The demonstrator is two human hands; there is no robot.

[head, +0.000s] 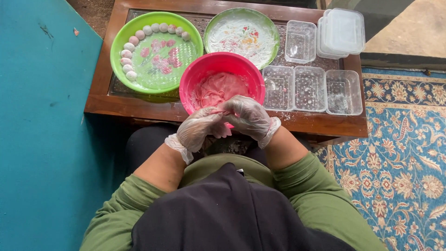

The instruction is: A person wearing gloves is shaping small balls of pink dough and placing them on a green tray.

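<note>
Both my hands wear thin clear plastic gloves and meet just at the near rim of a pink bowl (pixel 204 69) holding pink dough (pixel 218 88). My left hand (pixel 197 128) and my right hand (pixel 248 116) press together on a small piece of pink dough (pixel 222 113), mostly hidden between the fingers. A green tray (pixel 121 37) at the left carries several small pale and pink dough balls (pixel 127 53) along its rim.
A second green plate (pixel 241 32) smeared white sits behind the bowl. Several clear plastic boxes (pixel 310 88) and a stack of lids (pixel 341 31) stand at the right of the wooden table (pixel 139 109). Teal floor lies left, patterned carpet (pixel 399 158) right.
</note>
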